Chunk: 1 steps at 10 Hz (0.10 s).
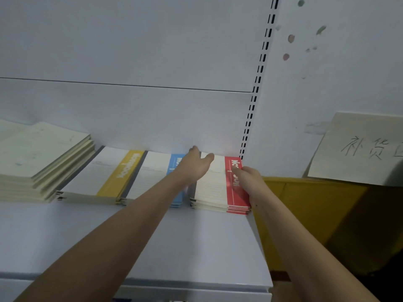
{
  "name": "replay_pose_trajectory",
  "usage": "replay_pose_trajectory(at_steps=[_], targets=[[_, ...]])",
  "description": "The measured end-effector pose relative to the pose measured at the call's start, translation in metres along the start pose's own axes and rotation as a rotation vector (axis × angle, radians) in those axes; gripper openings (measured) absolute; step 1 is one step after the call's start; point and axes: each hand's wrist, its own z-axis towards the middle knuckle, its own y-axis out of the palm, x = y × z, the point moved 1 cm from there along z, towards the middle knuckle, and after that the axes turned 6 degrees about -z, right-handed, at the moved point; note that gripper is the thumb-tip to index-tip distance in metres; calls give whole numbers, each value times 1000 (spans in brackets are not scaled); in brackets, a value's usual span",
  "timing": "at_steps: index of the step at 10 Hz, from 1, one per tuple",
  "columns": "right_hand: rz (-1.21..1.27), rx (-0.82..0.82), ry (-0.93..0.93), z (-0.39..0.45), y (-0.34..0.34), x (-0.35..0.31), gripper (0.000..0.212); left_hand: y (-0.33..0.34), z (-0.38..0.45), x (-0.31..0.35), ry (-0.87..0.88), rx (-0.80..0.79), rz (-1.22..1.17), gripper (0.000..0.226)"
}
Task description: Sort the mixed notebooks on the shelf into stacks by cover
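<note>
our left hand (194, 165) reaches across the shelf (152, 236) to its back edge, fingers straight and lying flat across the gap between the blue stack (174, 182) and the red stack (218, 188), fingertips close to the back panel (130, 116); it curls around nothing. our right hand (248, 179) sits at the shelf's right edge, its thumb laid on the red band of the top cover and the rest of the hand down along the stack's right side, so we take it to be gripping the red stack, though the fingers below are hidden from us. the red stack lies in the back right corner of the shelf, several notebooks deep, white covers with a red strip on the right. just left of it, almost touching, is the blue stack, partly covered by our left forearm. left again is the yellow stack (104, 177), white covers with a mustard strip. farther toward the shelf's left edge sits a taller, slightly fanned pile of cream notebooks (39, 160) with plain covers. all four piles run along the back edge. beyond the right edge stands a yellow bin (316, 214), and a paper sign (359, 153) with handwritten characters hangs over it against the wall. a slotted upright (257, 83) runs up the back panel above the red stack.
</note>
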Motion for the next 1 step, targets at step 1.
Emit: replay_pose_trajectory(at_steps=[1], targets=[[-49,39,19,-5,7,-4,28,-16,-18,-7,39,0,46,52]])
